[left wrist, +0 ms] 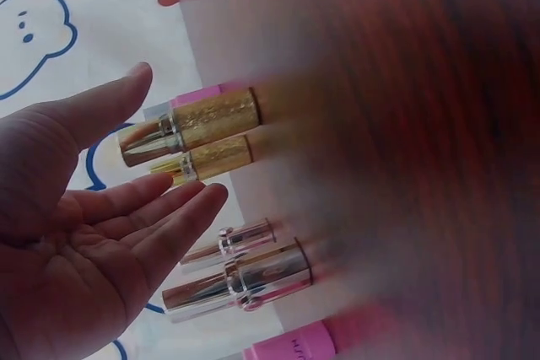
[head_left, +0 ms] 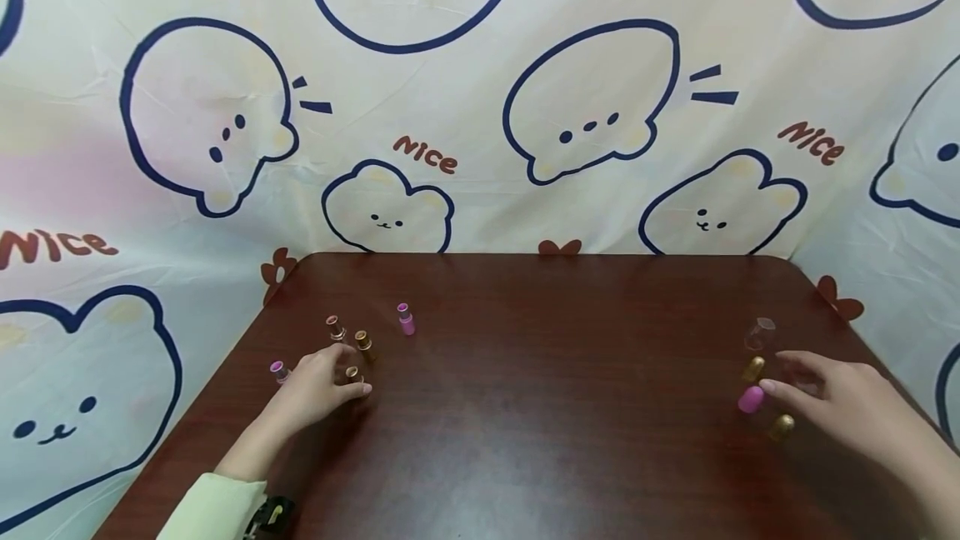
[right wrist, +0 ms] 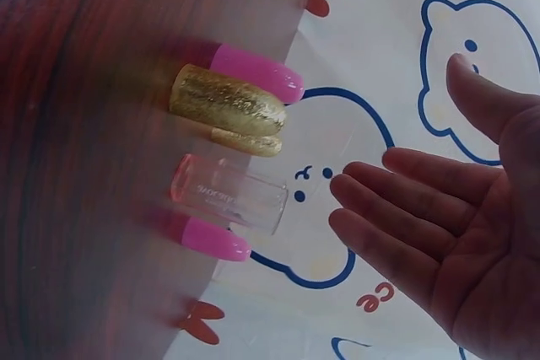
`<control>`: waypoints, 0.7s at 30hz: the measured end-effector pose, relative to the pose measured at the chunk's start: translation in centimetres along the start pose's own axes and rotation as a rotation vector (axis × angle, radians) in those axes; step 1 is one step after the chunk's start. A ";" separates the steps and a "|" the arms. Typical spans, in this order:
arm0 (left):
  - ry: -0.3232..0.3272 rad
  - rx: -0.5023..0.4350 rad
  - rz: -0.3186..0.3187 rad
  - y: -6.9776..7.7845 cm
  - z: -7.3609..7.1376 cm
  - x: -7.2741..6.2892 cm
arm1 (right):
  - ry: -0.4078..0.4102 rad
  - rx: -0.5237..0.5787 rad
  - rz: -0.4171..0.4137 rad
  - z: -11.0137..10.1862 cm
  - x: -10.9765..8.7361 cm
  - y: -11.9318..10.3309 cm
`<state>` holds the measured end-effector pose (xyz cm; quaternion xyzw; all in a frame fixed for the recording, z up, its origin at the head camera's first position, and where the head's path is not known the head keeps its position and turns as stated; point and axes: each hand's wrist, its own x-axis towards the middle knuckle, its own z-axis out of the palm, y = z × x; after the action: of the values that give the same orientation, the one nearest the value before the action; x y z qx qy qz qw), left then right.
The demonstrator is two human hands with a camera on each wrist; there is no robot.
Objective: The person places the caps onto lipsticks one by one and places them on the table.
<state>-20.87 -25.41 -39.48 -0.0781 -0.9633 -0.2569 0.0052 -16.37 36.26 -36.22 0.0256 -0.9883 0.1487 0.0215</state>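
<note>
At the left of the table, uncapped lipsticks stand upright. My left hand (head_left: 317, 382) reaches among them, thumb and fingers parted around the near gold lipstick (left wrist: 215, 120). Another gold lipstick (head_left: 364, 343) stands just behind, beside a silver lipstick (head_left: 335, 327) with a clear-looking base. One pink lipstick (head_left: 407, 322) is farther back; another pink lipstick (head_left: 278, 369) is partly hidden by the hand. On the right, my right hand (head_left: 847, 398) hovers with extended fingers beside several caps: a pink cap (head_left: 751, 399), a gold cap (head_left: 782, 427), a second gold cap (head_left: 753, 369) and a clear cap (right wrist: 232, 196).
The dark brown table (head_left: 540, 407) has a wide stretch between the two groups. A patterned cloth (head_left: 480, 107) hangs behind the table and along both sides. A second pink cap (right wrist: 215, 240) shows in the right wrist view.
</note>
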 end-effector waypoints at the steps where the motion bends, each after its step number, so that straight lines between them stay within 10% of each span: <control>1: -0.001 0.004 -0.001 0.0 0.1 0.0 | -0.006 -0.003 0.000 0.0 -0.1 0.1; 21: -0.030 0.017 -0.047 -0.1 1.1 0.4 | -0.227 0.005 -0.003 2.2 0.1 2.6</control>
<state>-21.26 -24.89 -40.46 -0.0594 -0.9669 -0.2477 -0.0144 -16.68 38.10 -39.04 0.0437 -0.9840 0.1475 -0.0904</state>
